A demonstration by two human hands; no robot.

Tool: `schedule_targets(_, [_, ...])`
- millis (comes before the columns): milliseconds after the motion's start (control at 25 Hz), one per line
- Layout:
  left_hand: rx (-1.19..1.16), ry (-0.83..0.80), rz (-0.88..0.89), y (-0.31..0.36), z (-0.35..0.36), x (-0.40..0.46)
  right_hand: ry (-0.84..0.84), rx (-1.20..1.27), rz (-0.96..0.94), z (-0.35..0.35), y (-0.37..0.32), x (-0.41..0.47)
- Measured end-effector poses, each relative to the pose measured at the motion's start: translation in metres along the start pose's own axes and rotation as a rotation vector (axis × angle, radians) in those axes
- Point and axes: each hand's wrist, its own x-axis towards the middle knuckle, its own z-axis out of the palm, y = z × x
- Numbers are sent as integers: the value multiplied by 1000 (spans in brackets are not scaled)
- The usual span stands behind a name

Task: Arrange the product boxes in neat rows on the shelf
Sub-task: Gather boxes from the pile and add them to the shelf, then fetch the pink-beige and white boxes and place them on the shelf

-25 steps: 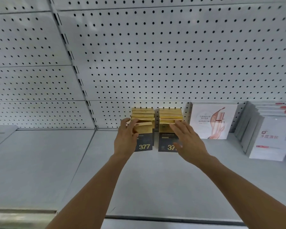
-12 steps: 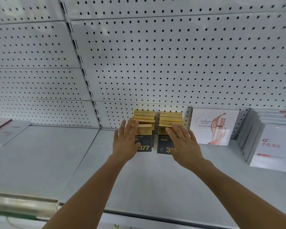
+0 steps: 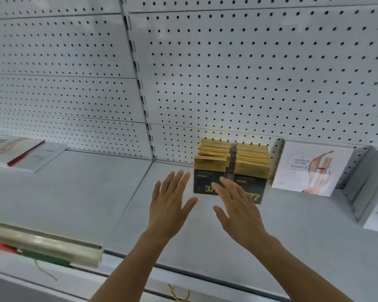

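Note:
Two rows of black-and-gold product boxes stand on the grey shelf [image 3: 205, 236] against the pegboard: a left row [image 3: 207, 171] and a right row [image 3: 250, 171], fronts marked 377. My left hand [image 3: 169, 205] hovers flat with fingers spread, just left of and in front of the left row, holding nothing. My right hand [image 3: 238, 210] is also flat with straight fingers, in front of the boxes, covering part of both front labels. Neither hand clearly touches a box.
A white box with a pink bottle picture [image 3: 310, 168] stands right of the gold rows. A row of white boxes [image 3: 373, 192] fills the far right. Flat white boxes [image 3: 26, 153] lie on the left shelf section. A price rail [image 3: 44, 247] edges the left shelf front.
Both hands have drawn back from the box fronts toward me. The left hand slid off the left row to its left side. The camera has turned left.

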Motion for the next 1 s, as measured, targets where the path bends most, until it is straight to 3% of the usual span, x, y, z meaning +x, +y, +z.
schedule_targets(320, [-32,101,-111,-163,-65,-65,46,149,-52,62,-154,36])
schedule_targets(680, [-89,-48,-238,-397,-160,-117,-143,266,-25,151,-369,106])
schedule_targets(1000, [-208,-119,-388,-539,-193,-88,-360,582,130,208,-466,195])
